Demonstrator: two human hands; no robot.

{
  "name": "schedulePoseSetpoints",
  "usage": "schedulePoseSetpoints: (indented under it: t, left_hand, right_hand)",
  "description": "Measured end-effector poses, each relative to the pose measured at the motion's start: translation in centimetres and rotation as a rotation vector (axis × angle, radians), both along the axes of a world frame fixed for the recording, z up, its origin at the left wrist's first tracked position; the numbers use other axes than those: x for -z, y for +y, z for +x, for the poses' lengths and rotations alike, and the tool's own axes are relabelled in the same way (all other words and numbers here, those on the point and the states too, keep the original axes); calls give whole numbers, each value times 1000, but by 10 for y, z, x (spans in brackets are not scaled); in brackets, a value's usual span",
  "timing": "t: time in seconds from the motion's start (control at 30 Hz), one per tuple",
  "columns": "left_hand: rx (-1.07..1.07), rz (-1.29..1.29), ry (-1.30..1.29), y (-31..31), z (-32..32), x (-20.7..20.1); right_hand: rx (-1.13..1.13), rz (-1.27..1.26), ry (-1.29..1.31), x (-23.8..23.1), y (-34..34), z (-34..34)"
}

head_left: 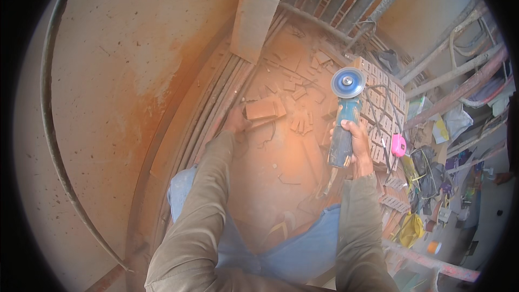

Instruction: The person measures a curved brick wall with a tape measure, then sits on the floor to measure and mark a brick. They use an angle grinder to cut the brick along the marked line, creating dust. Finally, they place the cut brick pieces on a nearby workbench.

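My right hand point(354, 139) is wrapped round the body of an angle grinder point(341, 143), blue-green and black. It is raised above the floor with its round blue-rimmed disc point(347, 82) at the far end, touching nothing. Low on the left, my left hand point(236, 119) grips the left end of an orange-red brick point(263, 108) near the floor. Dust and shadow partly hide those fingers. Broken brick pieces point(301, 121) lie just right of that brick.
Slotted bricks point(381, 111) are stacked at the right, a cable across them and a pink tape measure point(398, 145) at their edge. Long pipes point(216, 111) run along the left wall. A pale board point(259, 13) leans at the back. Metal scaffold bars point(459, 70) cross the right side.
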State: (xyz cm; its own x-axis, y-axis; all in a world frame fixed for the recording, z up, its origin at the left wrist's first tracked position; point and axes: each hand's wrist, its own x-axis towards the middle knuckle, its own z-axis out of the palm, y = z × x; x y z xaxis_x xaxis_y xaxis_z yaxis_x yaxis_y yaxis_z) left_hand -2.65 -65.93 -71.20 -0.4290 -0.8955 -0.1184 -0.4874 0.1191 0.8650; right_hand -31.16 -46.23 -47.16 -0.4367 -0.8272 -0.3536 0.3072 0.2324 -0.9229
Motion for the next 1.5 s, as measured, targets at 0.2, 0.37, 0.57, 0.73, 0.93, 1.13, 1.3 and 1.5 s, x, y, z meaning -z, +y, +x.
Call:
schedulePoseSetpoints:
  t: [0.2, 0.37, 0.57, 0.73, 0.93, 1.13, 1.3, 1.5]
  left_hand:
    - [-9, 13, -10, 3, 1, 0]
    - [-75, -31, -105, 15, -4, 0]
    - [-232, -210, -120, 17, -3, 9]
    - [-182, 93, 74, 42, -53, -74]
    - [368, 873, 512, 146, -82, -167]
    - [325, 594, 516, 156, -73, -177]
    - [291, 677, 523, 158, -42, -153]
    - [244, 999, 493, 148, -42, -163]
  right_hand:
    - [-19, 21, -15, 2, 0, -3]
    - [-21, -4, -13, 3, 0, -3]
    - [-21, 38, 17, 5, -6, 3]
    - [-1, 58, 159, 20, -17, 8]
    - [53, 64, 290, 35, -36, 36]
    - [76, 88, 279, 53, -42, 88]
    - [34, -43, -29, 61, -39, 102]
    - [-108, 20, 39, 81, -42, 93]
